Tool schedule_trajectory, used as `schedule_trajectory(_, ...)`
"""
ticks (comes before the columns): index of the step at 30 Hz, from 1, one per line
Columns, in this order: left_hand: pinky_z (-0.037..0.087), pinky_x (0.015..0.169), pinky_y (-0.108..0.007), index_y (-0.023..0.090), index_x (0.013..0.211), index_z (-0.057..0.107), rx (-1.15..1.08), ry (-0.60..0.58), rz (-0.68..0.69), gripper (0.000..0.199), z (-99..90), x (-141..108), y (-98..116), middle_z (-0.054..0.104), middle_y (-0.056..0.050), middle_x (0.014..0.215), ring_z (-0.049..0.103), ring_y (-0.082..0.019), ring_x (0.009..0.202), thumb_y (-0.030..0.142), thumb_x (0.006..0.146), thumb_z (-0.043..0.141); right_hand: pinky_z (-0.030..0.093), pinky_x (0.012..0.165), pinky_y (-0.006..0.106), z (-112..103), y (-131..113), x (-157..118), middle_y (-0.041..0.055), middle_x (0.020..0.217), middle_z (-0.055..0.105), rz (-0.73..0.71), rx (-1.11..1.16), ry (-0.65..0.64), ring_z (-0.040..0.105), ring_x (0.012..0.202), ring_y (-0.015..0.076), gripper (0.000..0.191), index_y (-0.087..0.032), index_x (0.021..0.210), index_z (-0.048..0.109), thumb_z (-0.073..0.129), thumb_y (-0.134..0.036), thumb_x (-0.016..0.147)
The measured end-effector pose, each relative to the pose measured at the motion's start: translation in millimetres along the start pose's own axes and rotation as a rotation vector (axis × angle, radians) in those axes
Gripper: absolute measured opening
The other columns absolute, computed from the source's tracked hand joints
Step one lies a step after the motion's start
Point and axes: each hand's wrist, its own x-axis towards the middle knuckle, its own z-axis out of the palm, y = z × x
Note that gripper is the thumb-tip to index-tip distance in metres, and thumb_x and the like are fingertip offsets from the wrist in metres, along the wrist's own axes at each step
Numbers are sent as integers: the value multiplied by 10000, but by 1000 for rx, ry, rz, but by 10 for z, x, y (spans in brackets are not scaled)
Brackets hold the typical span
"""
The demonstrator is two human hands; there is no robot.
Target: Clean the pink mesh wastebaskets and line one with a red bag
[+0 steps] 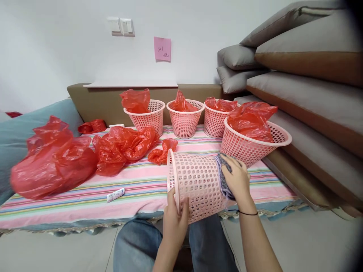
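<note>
A pink perforated plastic basket (198, 181) lies on its side in front of me, above my knees, its open rim facing left. My left hand (177, 211) is closed on the rim at the lower left, with the thumb on the outside wall. My right hand (236, 175) presses a grey-purple cloth (222, 175) against the basket's base end at the right. The fingers are partly hidden behind the cloth and basket. Just behind my right hand, a tilted pink basket (244, 151) holds a red plastic bag (251, 121).
Three upright pink baskets (185, 122) with red bags stand along the back. Red plastic bags (53, 162) lie at left on the striped cloth (141, 192), near a small white packet (115, 195). Grey cushions (306, 90) are stacked high at right. A pink note (162, 49) is on the wall.
</note>
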Motion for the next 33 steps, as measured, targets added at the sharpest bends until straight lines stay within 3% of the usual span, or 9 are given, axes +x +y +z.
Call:
schedule_trajectory(3,564,589,-290,218,1252,452,36,-60,23,466,34,27,-37,709,-31,826,715,-201,669,500,897,561,353,1046,598,-10,-68,-16,25,1423,593,11,-35,5,423,1307,354,435,-266,1305,657,447,-293,926)
schedule_trajectory(6,585,711,-319,223,1329,380,36,-121,20,565,4,67,-98,737,-108,1070,748,-236,894,442,866,617,340,1061,582,53,-521,-161,8,1432,584,-144,-14,-45,409,1323,342,444,-274,1337,628,441,-264,935)
schedule_trajectory(9,565,662,-305,185,1372,331,107,-97,-17,645,-70,79,-167,748,-71,922,736,-223,780,321,821,640,336,1057,565,135,-1049,-357,-17,1444,573,-360,66,-114,390,1350,333,450,-320,1343,616,465,-240,927)
schedule_trajectory(12,545,624,-289,169,1375,340,146,-41,-23,675,-122,55,-205,732,-26,830,705,-198,676,213,769,634,342,1057,540,190,-1301,-461,-30,1457,561,-477,135,-155,382,1363,323,458,-343,1340,613,500,-232,910)
schedule_trajectory(17,594,704,-324,200,1318,419,-46,-56,-38,570,-42,-13,-160,735,-114,1091,751,-241,875,451,854,636,361,1074,509,191,-790,-207,-3,1390,620,-320,131,-72,443,1304,287,432,-303,1319,637,471,-244,924)
schedule_trajectory(21,600,671,-335,199,1314,438,-9,-23,-33,590,53,-63,-159,755,-120,1034,760,-263,848,541,864,610,379,1039,545,76,-78,100,39,1371,632,-55,19,-7,463,1249,324,422,-255,1283,671,456,-272,920)
schedule_trajectory(24,601,703,-359,187,1328,425,39,-45,0,602,79,-84,-186,766,-119,981,760,-276,854,547,875,593,386,1018,547,-11,89,194,42,1405,605,68,-38,-22,470,1235,332,424,-242,1283,671,440,-273,929)
schedule_trajectory(27,595,662,-364,176,1325,431,42,-34,9,615,63,-88,-189,762,-131,971,753,-275,787,567,876,584,384,1009,542,-8,-232,135,28,1409,604,35,-66,-52,448,1259,338,413,-261,1275,672,449,-253,928)
schedule_trajectory(33,561,624,-338,167,1259,455,107,54,53,564,-76,-101,-194,729,-81,856,711,-242,705,525,854,615,372,1016,543,137,-1393,-319,-30,1421,594,-416,82,-219,411,1317,316,431,-355,1316,624,501,-242,918)
